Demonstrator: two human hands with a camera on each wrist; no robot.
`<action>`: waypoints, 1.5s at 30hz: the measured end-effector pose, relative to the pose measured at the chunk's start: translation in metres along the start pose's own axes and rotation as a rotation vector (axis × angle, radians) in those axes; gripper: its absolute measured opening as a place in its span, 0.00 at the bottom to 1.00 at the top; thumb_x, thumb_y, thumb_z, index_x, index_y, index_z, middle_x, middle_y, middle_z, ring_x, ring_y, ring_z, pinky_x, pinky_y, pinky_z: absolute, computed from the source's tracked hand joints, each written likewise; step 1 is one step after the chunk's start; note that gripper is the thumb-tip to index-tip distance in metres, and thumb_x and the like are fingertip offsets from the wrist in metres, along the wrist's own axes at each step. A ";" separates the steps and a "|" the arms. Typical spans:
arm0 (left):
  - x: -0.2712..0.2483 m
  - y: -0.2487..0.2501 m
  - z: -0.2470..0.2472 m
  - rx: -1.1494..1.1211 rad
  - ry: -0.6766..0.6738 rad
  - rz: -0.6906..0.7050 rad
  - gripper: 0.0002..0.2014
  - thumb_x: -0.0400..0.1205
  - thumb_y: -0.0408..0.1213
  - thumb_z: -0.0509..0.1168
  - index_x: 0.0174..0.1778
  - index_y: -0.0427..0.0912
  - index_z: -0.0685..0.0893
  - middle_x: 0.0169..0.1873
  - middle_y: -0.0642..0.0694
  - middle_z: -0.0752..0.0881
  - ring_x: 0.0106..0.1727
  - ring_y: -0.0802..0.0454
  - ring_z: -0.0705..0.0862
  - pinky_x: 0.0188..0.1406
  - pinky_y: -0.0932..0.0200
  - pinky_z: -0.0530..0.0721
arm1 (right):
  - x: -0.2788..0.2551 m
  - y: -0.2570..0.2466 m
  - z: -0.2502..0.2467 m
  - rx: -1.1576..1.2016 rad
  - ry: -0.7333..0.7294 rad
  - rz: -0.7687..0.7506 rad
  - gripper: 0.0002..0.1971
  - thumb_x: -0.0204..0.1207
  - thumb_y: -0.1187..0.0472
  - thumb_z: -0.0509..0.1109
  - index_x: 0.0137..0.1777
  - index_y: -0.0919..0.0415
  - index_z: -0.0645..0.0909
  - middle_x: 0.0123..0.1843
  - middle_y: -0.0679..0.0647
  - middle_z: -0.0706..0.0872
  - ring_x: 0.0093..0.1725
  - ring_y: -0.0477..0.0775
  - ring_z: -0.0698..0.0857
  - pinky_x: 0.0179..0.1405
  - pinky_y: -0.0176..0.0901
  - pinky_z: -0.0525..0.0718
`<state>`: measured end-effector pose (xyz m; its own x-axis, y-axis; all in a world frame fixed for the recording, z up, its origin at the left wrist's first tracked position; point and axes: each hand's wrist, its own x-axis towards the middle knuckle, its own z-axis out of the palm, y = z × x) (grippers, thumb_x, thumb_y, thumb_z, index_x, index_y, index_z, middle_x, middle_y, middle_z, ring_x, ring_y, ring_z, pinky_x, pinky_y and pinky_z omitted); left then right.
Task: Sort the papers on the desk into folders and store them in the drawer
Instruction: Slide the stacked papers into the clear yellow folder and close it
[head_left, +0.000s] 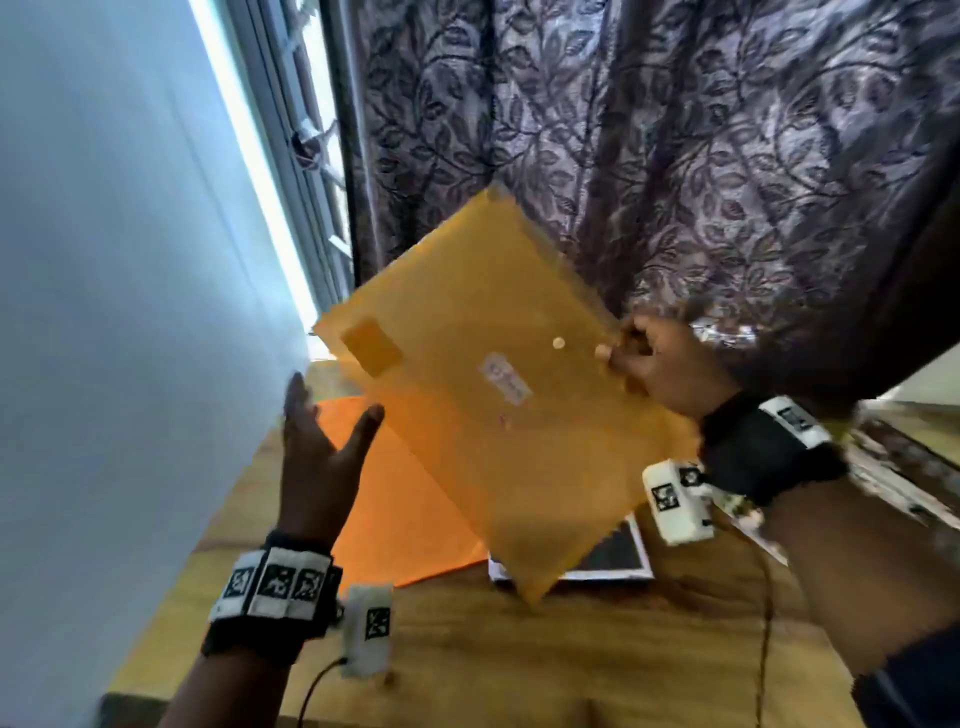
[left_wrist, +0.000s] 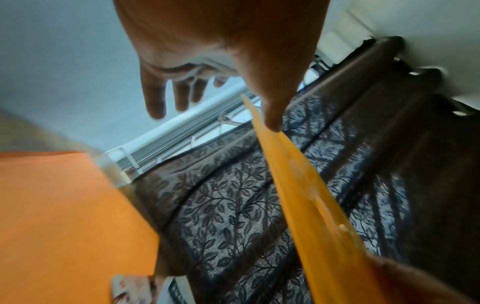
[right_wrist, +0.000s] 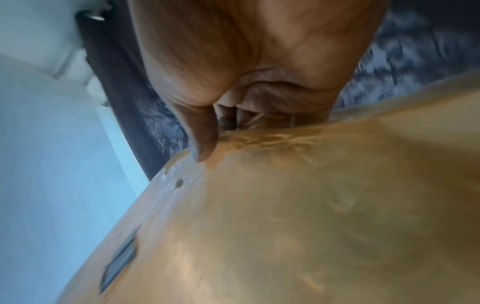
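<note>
Right hand (head_left: 657, 364) around yellow folder (head_left: 498, 389)

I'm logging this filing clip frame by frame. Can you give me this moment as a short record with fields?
held item: yellow snap folder, tilted, lifted above the desk
right hand: pinches the folder's edge near the snap
left hand: fingers straight, thumb at the folder's lower edge, no grip
on desk: orange folder lying flat; a dark print with a white border beside it
background: leaf-patterned curtain
drawer: not in view
</note>
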<state>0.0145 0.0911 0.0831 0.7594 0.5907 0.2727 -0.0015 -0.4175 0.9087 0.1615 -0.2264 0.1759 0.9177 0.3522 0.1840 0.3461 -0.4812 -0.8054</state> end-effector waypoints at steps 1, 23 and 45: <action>-0.004 -0.009 -0.006 -0.036 -0.051 -0.065 0.48 0.75 0.59 0.69 0.86 0.46 0.53 0.79 0.40 0.71 0.76 0.47 0.75 0.73 0.38 0.76 | 0.001 0.004 0.026 0.099 -0.008 0.069 0.08 0.80 0.64 0.73 0.46 0.68 0.78 0.34 0.59 0.81 0.24 0.48 0.78 0.22 0.41 0.78; -0.020 -0.160 -0.075 0.691 -0.211 -0.403 0.20 0.78 0.49 0.72 0.62 0.44 0.84 0.56 0.36 0.87 0.59 0.36 0.83 0.57 0.48 0.82 | -0.031 0.042 0.278 -0.031 -0.377 0.349 0.08 0.81 0.56 0.70 0.44 0.60 0.77 0.40 0.57 0.83 0.38 0.53 0.80 0.33 0.38 0.76; -0.020 -0.063 0.044 0.722 -0.398 0.271 0.23 0.82 0.41 0.68 0.75 0.44 0.78 0.76 0.43 0.77 0.72 0.40 0.78 0.67 0.43 0.79 | -0.018 0.092 0.148 -0.159 0.076 0.476 0.07 0.74 0.58 0.73 0.41 0.61 0.85 0.43 0.57 0.90 0.48 0.62 0.87 0.48 0.48 0.84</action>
<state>0.0283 0.0754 0.0068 0.9640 0.1782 0.1975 0.0954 -0.9245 0.3690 0.1482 -0.1581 0.0154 0.9904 0.0073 -0.1379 -0.0944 -0.6926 -0.7151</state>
